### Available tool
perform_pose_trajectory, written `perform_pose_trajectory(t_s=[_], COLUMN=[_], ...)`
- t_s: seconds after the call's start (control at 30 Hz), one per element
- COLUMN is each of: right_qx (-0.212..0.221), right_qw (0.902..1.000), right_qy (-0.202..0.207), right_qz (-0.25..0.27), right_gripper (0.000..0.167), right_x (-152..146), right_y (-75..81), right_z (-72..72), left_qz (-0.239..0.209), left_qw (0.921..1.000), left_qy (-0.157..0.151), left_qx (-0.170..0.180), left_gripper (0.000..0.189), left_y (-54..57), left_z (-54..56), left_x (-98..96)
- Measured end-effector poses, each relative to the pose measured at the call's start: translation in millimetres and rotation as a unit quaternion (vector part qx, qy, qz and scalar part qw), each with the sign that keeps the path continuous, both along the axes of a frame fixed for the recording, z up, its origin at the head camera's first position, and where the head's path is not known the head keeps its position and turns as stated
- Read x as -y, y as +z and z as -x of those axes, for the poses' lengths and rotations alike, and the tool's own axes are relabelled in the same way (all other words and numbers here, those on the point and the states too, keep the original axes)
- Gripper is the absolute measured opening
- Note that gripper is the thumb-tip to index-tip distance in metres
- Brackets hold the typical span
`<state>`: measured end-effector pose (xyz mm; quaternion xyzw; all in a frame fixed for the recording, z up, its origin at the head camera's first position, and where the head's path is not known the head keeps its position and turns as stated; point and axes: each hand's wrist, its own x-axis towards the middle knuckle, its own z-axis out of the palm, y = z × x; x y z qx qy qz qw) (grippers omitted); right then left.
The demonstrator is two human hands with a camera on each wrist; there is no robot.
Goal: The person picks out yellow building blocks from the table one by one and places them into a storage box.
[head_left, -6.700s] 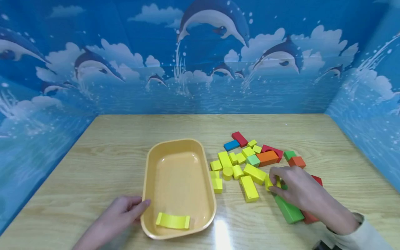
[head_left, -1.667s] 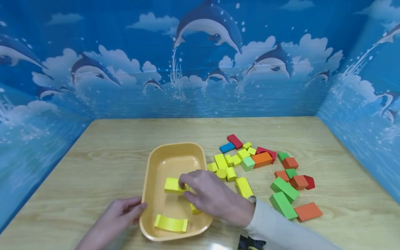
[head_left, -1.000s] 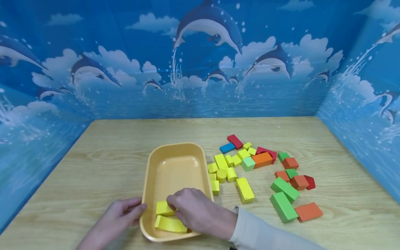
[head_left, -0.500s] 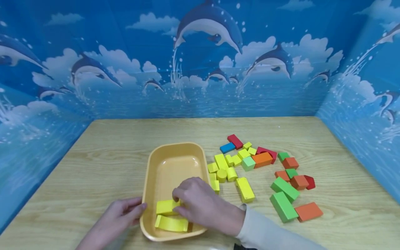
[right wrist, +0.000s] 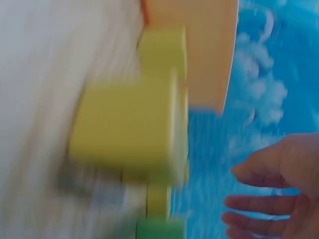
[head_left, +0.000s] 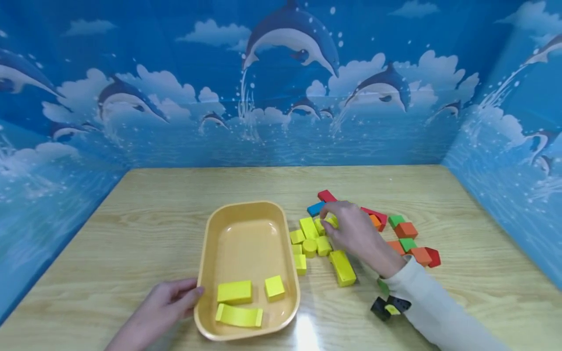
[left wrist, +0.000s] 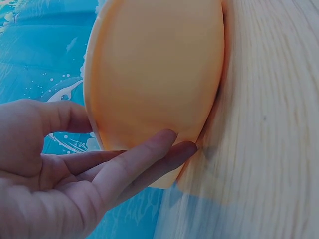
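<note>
My left hand (head_left: 173, 297) holds the tan plastic tray (head_left: 248, 243) by its left side; in the left wrist view the thumb is at the rim and the fingers (left wrist: 144, 154) lie along the outer wall. Inside the tray are a long yellow block (head_left: 234, 292), a yellow cube (head_left: 274, 287) and a curved yellow block (head_left: 239, 316). Over the pile right of the tray hovers my right hand (head_left: 355, 234), thumb and fingers parted with nothing between them. Nearest below it are small yellow blocks (head_left: 324, 246). A larger yellow block (right wrist: 124, 127) looms blurred in the right wrist view.
Several yellow blocks crowd the tray's right wall. Red (head_left: 326, 196) and blue (head_left: 315, 209) blocks lie behind them. Farther right are green (head_left: 408, 244) and orange-red (head_left: 406, 230) blocks, partly covered by the right arm. A dolphin-print backdrop (head_left: 281, 126) encloses the table.
The long yellow block and yellow cube have come into the tray beside the curved block. My right hand has let go and moved right, over the pile. The left hand stays at the tray.
</note>
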<state>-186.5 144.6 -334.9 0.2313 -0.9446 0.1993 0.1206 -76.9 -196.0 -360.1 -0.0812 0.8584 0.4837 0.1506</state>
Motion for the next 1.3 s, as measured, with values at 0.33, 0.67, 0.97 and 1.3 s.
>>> perform_pose_trajectory(t_s=[0.33, 0.67, 0.97, 1.3], right_qx=[0.119, 0.13, 0.081, -0.06], right_qw=[0.9796, 0.9782, 0.9916, 0.997], right_qy=[-0.095, -0.103, -0.086, -0.044], right_qz=[-0.131, -0.125, -0.052, -0.019], right_gripper=[0.046, 0.042, 0.028, 0.026], right_x=[-28, -36, -43, -39], right_y=[-9.5, -25.7, -31.3, -32.5], right_z=[20.5, 39.3, 52.0, 50.1], left_qz=[-0.018, 0.021, 0.009, 0.0], left_qw=[0.9996, 0.9988, 0.9994, 0.9997], left_qy=[-0.015, 0.018, 0.021, 0.022], left_qx=[-0.013, 0.039, 0.024, 0.015], left_gripper=[0.04, 0.041, 0.04, 0.04], left_y=[-3.2, 2.2, 1.3, 0.4], left_z=[-4.2, 2.4, 1.2, 0.1], left_x=[4.2, -1.4, -0.7, -0.9])
